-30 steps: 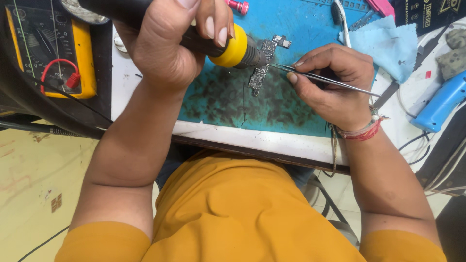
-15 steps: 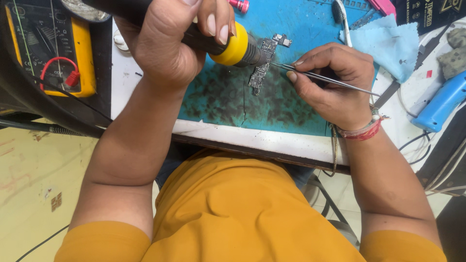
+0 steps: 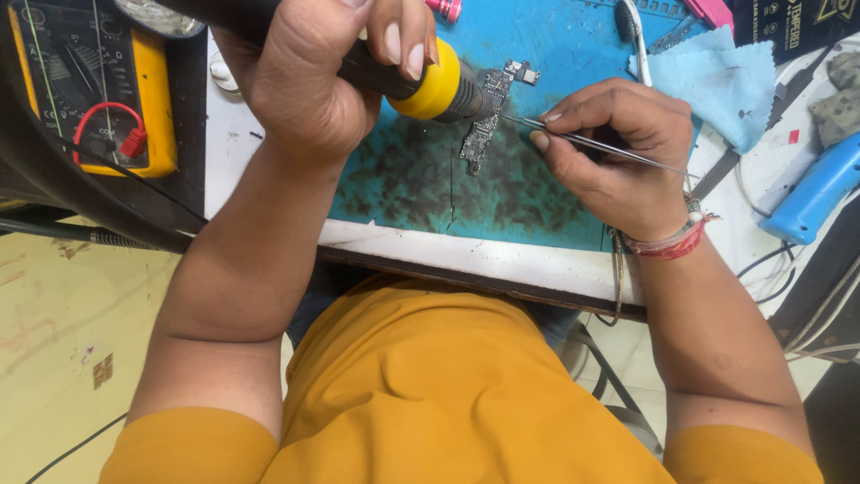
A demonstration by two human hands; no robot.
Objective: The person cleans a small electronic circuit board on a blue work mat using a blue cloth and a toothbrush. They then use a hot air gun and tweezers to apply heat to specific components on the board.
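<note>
Scorched blue work mat (image 3: 555,54). Left hand (image 3: 309,76) clenched on hot-air handpiece (image 3: 430,88), right hand (image 3: 618,152) pinching tweezers (image 3: 600,146) at circuit board (image 3: 484,121). Advised: nozzle steady, tweezer touch light.

— How's the light?
— Bright and even, daylight-like. Only soft shadows under the left hand (image 3: 309,76) on the blue mat (image 3: 555,206).
— Sharp?
— Mostly; the circuit board (image 3: 484,121) is crisp. Edges bend slightly, wide-lens style. A little glare along the tweezers (image 3: 600,145).
</note>
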